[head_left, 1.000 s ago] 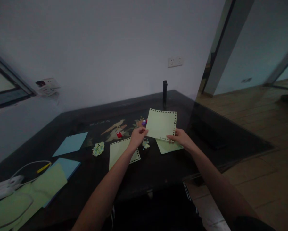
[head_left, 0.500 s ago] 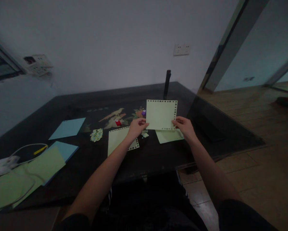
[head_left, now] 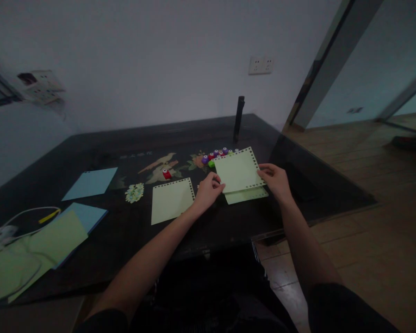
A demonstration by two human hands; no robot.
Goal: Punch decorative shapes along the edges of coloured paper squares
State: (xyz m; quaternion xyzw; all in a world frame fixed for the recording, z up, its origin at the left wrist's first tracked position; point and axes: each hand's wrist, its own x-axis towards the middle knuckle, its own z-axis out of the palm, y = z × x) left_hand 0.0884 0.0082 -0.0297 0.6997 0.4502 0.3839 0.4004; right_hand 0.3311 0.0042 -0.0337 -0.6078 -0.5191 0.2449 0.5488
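A pale green paper sheet (head_left: 237, 171) with punched holes along its edges is tilted over the table's right part. My right hand (head_left: 276, 181) pinches its right edge between thumb and fingers. At the sheet's lower left corner, my left hand (head_left: 209, 188) is closed with thumb and fingertips on the paper. Partly covered beneath it lies another pale green sheet (head_left: 244, 196). A third punched sheet (head_left: 172, 200) rests left of my left hand, its right part hidden by my wrist. Several small colourful craft punches (head_left: 212, 156) stand just behind the held sheet.
A red punch (head_left: 166, 174) and a pile of paper cut-outs (head_left: 134, 193) lie left of centre. Blue paper (head_left: 90, 183), green sheets (head_left: 60, 236) and a white cable (head_left: 30, 209) are at the left. A black upright post (head_left: 239, 119) stands near the wall.
Both hands have lowered and tilted the held sheet, its left side dropping towards me. The row of colourful punches behind it has come into view. The camera has shifted slightly.
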